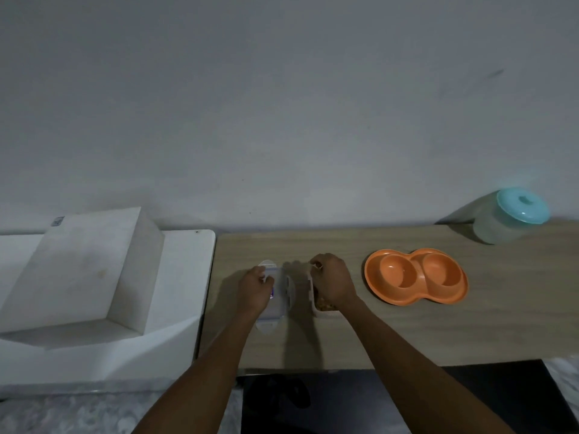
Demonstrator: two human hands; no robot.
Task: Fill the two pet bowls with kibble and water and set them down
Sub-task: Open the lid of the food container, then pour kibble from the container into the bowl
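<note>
Left hand (256, 288) is gripping the clear lid (275, 296), hiding its middle. Right hand (332, 285) is curling over the kibble box (322, 303), covering most contents. Orange double bowl (416, 276) is lying at three o'clock, empty.

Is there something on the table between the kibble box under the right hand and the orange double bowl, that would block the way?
Nothing visible does. Between the kibble box and the orange double bowl lies only bare table.

Dim, soft, bluish picture; shadows fall leftward; edges perhaps bowed.
</note>
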